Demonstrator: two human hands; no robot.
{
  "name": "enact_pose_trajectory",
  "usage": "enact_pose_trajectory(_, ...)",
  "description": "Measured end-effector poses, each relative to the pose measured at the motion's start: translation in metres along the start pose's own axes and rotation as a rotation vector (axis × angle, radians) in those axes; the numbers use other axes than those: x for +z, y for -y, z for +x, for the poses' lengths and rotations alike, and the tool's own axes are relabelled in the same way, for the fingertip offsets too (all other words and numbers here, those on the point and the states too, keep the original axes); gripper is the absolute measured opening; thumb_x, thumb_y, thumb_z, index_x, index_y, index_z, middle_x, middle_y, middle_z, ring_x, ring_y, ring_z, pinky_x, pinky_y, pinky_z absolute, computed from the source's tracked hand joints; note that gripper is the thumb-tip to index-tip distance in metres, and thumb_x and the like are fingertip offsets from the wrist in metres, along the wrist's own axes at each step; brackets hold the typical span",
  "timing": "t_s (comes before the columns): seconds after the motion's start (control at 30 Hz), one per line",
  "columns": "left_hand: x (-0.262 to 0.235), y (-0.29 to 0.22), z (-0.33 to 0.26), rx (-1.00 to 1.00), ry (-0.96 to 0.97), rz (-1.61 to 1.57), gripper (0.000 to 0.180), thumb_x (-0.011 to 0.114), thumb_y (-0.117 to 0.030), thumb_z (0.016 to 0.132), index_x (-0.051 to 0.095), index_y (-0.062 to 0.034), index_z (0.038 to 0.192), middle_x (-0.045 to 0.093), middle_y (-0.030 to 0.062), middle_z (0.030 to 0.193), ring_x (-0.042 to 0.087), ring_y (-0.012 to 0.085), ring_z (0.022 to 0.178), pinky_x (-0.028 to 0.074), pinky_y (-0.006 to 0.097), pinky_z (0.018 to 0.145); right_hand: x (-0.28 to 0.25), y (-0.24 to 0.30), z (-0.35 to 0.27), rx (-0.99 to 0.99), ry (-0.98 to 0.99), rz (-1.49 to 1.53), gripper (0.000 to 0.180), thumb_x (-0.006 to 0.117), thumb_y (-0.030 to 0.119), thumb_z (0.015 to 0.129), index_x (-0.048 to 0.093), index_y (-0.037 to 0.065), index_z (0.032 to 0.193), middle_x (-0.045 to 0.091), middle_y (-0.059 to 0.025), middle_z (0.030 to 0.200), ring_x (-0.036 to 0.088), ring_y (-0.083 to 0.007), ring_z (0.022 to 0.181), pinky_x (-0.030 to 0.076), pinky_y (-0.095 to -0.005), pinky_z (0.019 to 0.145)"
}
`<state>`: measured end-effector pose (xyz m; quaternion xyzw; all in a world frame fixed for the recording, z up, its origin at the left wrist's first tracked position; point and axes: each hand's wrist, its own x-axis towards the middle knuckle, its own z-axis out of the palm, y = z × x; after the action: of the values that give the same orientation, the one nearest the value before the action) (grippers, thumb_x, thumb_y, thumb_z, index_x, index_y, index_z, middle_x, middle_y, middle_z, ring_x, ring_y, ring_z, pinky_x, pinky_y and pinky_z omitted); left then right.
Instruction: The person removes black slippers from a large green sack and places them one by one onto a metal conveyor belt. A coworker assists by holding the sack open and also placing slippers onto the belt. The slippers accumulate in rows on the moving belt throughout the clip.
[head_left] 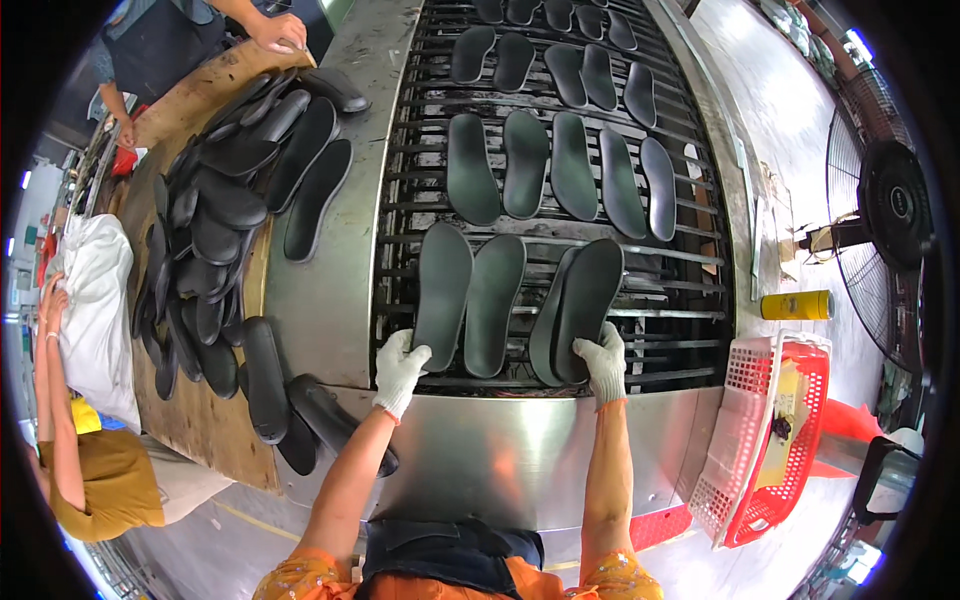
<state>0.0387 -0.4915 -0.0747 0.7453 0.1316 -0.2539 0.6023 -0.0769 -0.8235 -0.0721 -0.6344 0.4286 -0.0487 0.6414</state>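
My left hand point(401, 372), in a white glove, is closed on the heel end of a dark insole point(443, 290), thumb on top. My right hand point(605, 365), gloved too, pinches the heel end of another dark insole point(592, 300). That one partly covers a second insole point(546, 330) lying under its left side. Between the hands an insole point(494, 305) lies on the bars of a slatted metal conveyor point(660, 375), touched by neither hand. Several insoles point(573, 165) lie in rows farther along it, toes pointing away.
At left, a heap of dark insoles point(215, 210) covers a wooden board point(200, 440). A steel edge point(540, 450) borders the conveyor's near end. At right are a red basket point(800, 440), a yellow can point(797, 305) and a fan point(890, 205). Other people's hands point(278, 33) show at upper left.
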Motion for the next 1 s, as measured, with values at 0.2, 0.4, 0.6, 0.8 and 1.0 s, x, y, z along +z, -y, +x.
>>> enact_pose_trajectory(0.2,-0.006,0.003,0.004,0.015,-0.066,0.010,0.037,0.065,-0.005,0.087,0.061,0.0026,0.122,0.070,0.0096,0.103,0.071,0.0170,0.083,0.061,0.031,0.064,-0.029,0.001,0.009,0.012,-0.109,0.223,0.031,0.066,-0.002,0.081,0.064,-0.002,0.112,0.069,-0.0074,0.098,0.063,-0.0160,0.086,0.051,-0.0306,0.081)
enact_pose_trajectory(0.4,0.020,-0.005,0.003,0.008,-0.020,0.052,0.033,0.066,-0.005,0.088,0.063,0.0015,0.120,0.070,0.0063,0.100,0.070,0.0139,0.082,0.060,0.029,0.065,-0.053,0.007,0.015,-0.093,-0.431,-0.588,0.042,0.070,0.007,0.080,0.059,-0.002,0.120,0.066,-0.0152,0.114,0.063,-0.0286,0.103,0.051,-0.0409,0.092)
enact_pose_trajectory(0.6,0.034,0.019,0.009,0.090,-0.031,0.043,0.031,0.070,-0.009,0.086,0.065,0.0016,0.116,0.073,0.0080,0.099,0.070,0.0142,0.081,0.059,0.032,0.069,0.049,0.045,-0.023,-0.675,-0.193,-0.863,0.059,0.079,0.018,0.074,0.059,0.005,0.127,0.058,-0.0242,0.126,0.053,-0.0436,0.120,0.044,-0.0517,0.103)
enact_pose_trajectory(0.8,0.026,-0.001,0.010,0.111,-0.014,0.136,0.034,0.071,-0.011,0.086,0.066,-0.0015,0.118,0.074,0.0128,0.102,0.071,0.0182,0.086,0.059,0.034,0.076,0.139,0.041,-0.047,-0.675,0.090,-1.047,0.071,0.078,0.035,0.075,0.053,0.012,0.138,0.042,-0.0223,0.147,0.037,-0.0450,0.138,0.037,-0.0581,0.108)
enact_pose_trajectory(1.0,-0.022,-0.057,0.026,0.483,-0.231,0.467,0.034,0.073,-0.013,0.087,0.066,-0.0065,0.119,0.071,0.0154,0.103,0.071,0.0281,0.092,0.056,0.039,0.084,0.151,0.040,-0.035,-0.550,-0.093,-1.064,0.059,0.072,0.029,0.080,0.055,0.011,0.134,0.043,-0.0291,0.145,0.043,-0.0480,0.132,0.046,-0.0574,0.100)
